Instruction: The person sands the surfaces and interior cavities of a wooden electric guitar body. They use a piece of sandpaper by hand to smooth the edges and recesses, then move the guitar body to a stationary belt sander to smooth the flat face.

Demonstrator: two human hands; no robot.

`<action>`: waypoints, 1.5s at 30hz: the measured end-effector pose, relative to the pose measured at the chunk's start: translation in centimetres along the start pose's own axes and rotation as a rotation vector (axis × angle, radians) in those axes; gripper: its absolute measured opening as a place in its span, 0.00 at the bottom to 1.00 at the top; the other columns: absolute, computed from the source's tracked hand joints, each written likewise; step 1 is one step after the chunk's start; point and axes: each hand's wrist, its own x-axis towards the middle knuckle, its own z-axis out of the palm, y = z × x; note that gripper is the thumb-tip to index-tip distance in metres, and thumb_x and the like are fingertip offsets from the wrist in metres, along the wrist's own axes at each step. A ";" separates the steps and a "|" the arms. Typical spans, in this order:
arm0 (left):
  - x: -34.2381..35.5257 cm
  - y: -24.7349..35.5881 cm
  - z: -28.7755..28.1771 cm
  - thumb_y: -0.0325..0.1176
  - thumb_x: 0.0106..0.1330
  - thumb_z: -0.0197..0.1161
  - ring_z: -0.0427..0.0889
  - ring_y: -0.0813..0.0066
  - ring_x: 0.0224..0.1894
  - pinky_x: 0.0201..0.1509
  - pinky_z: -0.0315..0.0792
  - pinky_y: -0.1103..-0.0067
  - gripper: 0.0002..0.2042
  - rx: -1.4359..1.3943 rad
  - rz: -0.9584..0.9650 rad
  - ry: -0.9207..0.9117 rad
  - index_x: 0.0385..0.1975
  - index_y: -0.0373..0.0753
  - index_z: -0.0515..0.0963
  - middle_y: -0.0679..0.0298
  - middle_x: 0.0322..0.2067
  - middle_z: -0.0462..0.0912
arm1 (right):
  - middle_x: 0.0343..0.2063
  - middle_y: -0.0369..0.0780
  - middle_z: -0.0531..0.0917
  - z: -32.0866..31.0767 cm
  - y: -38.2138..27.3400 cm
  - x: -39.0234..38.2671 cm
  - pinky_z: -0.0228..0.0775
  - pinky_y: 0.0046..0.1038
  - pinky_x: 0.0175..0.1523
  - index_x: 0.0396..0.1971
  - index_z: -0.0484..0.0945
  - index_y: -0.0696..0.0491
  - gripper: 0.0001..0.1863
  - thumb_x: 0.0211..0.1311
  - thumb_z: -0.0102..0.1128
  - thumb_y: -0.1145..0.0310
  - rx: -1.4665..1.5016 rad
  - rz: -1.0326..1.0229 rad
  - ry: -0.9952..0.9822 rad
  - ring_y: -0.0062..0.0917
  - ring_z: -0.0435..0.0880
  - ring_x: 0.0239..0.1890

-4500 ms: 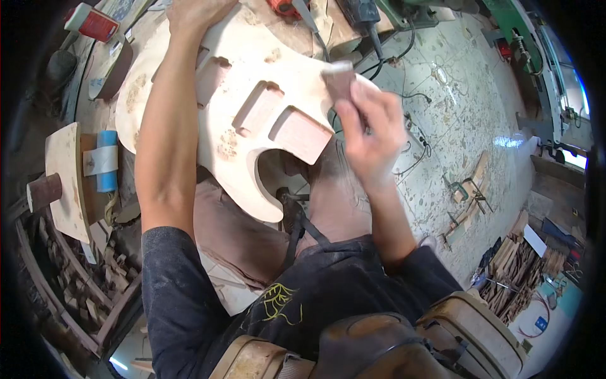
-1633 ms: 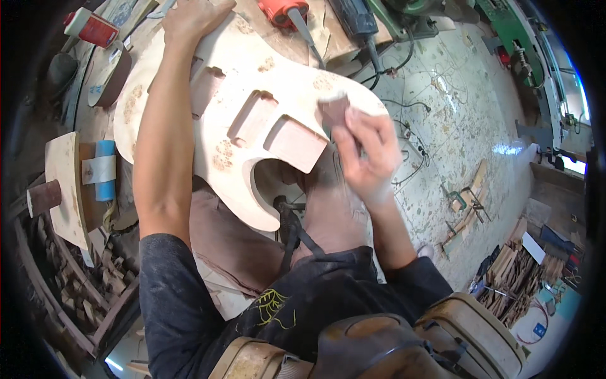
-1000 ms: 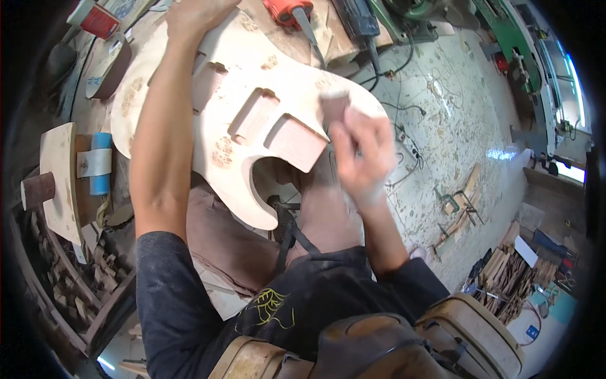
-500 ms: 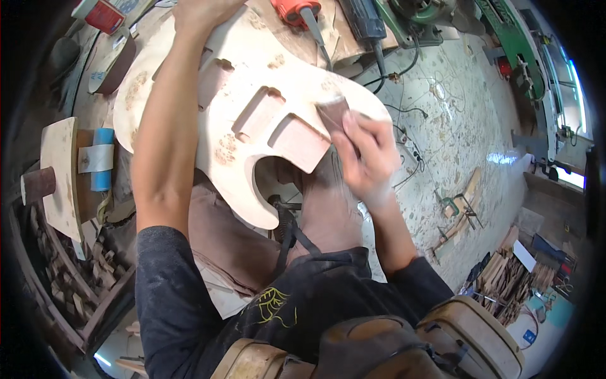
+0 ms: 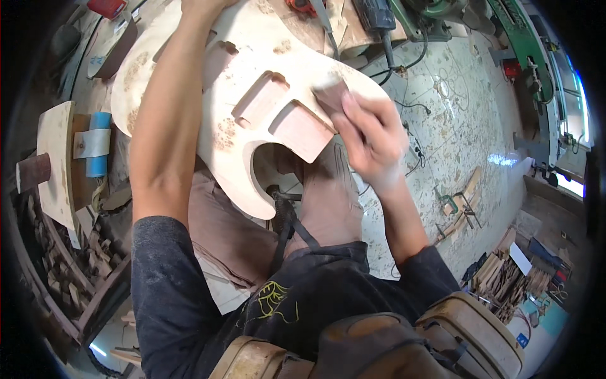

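The person's long bare left arm (image 5: 165,120) is going straight up from the lower left of the frame, over a big, flat, pale wooden guitar body (image 5: 246,74). The left hand (image 5: 206,4) is sitting at the top edge, mostly cut off, so I cannot tell what its fingers are doing. The shorter-looking bare right arm (image 5: 403,211) is bending up from the lower right. The right hand (image 5: 375,136) is leaning in to the left, a bit blurry, with thumb and fingers pinching tight on a small brown block with a pale tip (image 5: 331,95).

Half a second ago, the whole scene was sitting a little lower in the frame. Now less of the left hand is showing, and the red and black tool (image 5: 307,6) at the top is being cut off more. The small brown block is resting higher up on the wood than before.

The guitar body is filling the upper middle of the frame. Its long way is running from upper left to lower right. One horn is pointing down at the middle, and the other is pointing right. The block is sitting right of the middle, above the last square hollow (image 5: 302,131), tilting the same way, its pale tip pointing to the upper left.
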 end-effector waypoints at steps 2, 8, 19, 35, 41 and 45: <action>1.4 0.4 0.2 0.51 0.55 0.64 0.85 0.48 0.46 0.50 0.79 0.59 0.25 -0.034 0.021 0.029 0.43 0.36 0.84 0.46 0.44 0.85 | 0.34 0.43 0.83 -0.8 1.1 -2.2 0.80 0.29 0.36 0.43 0.85 0.58 0.16 0.51 0.73 0.78 -0.021 0.000 -0.019 0.33 0.87 0.32; 0.7 -1.4 0.3 0.51 0.54 0.63 0.83 0.49 0.50 0.54 0.77 0.61 0.24 0.114 0.101 0.033 0.44 0.39 0.85 0.47 0.44 0.86 | 0.35 0.42 0.83 0.6 0.4 0.3 0.79 0.29 0.35 0.43 0.86 0.57 0.16 0.52 0.73 0.78 -0.041 -0.082 0.028 0.31 0.86 0.31; 1.3 0.1 0.1 0.53 0.55 0.61 0.85 0.51 0.48 0.51 0.78 0.62 0.26 0.024 0.045 0.061 0.43 0.38 0.85 0.47 0.43 0.86 | 0.35 0.42 0.82 -0.3 0.3 -0.6 0.78 0.30 0.34 0.44 0.85 0.58 0.18 0.51 0.73 0.79 -0.062 -0.065 0.004 0.31 0.85 0.27; 1.7 -1.4 1.2 0.51 0.57 0.59 0.85 0.51 0.45 0.51 0.78 0.60 0.23 0.070 0.213 0.117 0.42 0.40 0.84 0.47 0.41 0.86 | 0.36 0.44 0.82 -0.3 -0.4 0.1 0.79 0.29 0.39 0.44 0.85 0.60 0.16 0.52 0.73 0.79 -0.042 -0.031 -0.061 0.33 0.86 0.35; 2.1 -0.6 1.0 0.51 0.56 0.59 0.85 0.51 0.46 0.51 0.78 0.61 0.22 0.056 0.085 0.091 0.41 0.41 0.84 0.47 0.41 0.86 | 0.36 0.42 0.82 -0.6 1.3 -2.1 0.77 0.27 0.32 0.44 0.85 0.57 0.16 0.52 0.74 0.76 -0.003 -0.069 -0.026 0.30 0.85 0.29; 2.7 -2.8 2.4 0.52 0.57 0.58 0.84 0.51 0.47 0.52 0.78 0.61 0.22 -0.028 0.314 -0.024 0.40 0.40 0.84 0.48 0.44 0.86 | 0.36 0.44 0.81 0.3 -1.2 3.2 0.82 0.29 0.39 0.45 0.85 0.59 0.18 0.52 0.74 0.79 -0.055 -0.006 -0.106 0.34 0.87 0.36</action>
